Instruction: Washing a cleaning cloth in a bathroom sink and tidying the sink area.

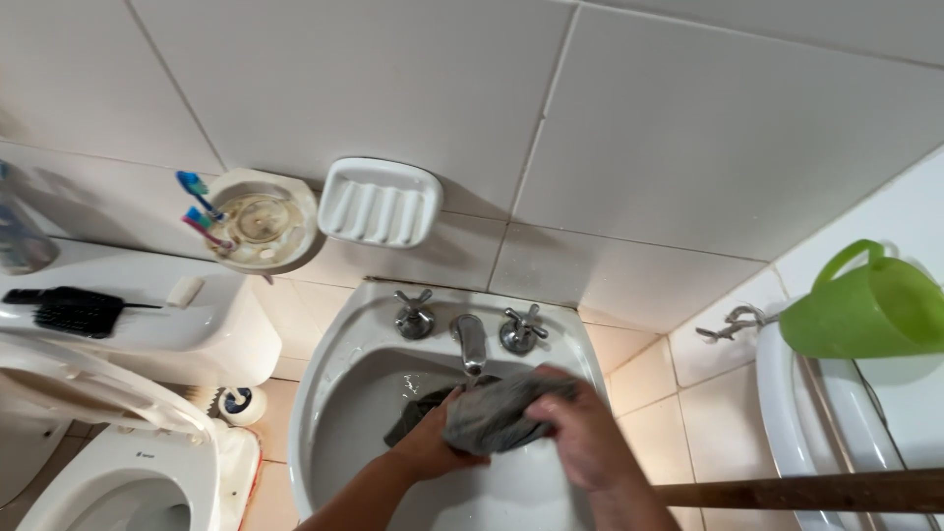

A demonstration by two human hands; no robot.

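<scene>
Crosswise under the tap [471,342], both hands [511,433] grip the grey cloth [497,413].

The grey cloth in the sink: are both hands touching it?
Touching. The head view shows the left hand and right hand gripping the grey cloth from either side, under the tap.

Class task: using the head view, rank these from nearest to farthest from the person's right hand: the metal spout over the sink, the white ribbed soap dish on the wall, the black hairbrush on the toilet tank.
Measured from the right hand, which grips the grey cloth:
1. Metal spout, just up and left, over the sink.
2. White ribbed soap dish, higher on the tiled wall.
3. Black hairbrush, far left on the toilet tank.
</scene>
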